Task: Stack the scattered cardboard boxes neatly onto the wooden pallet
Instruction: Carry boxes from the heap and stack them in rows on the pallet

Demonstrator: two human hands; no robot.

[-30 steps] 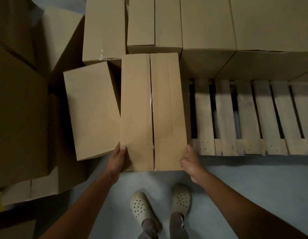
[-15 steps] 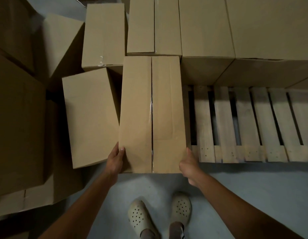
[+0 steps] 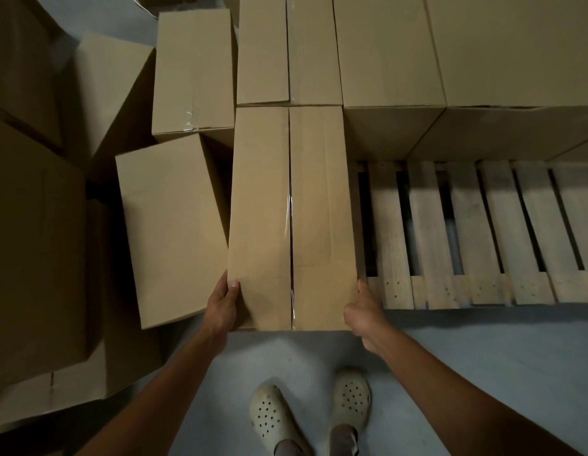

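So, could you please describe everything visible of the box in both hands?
The held box is plain brown cardboard, long and rectangular, its top flaps meeting at a centre seam under clear tape. It lies flat and lengthwise at the left end of the wooden pallet, far edge against another taped box. The left hand and right hand grip its near corners.

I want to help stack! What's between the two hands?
A long brown cardboard box with a taped centre seam, held between left hand and right hand, shown in the head view.
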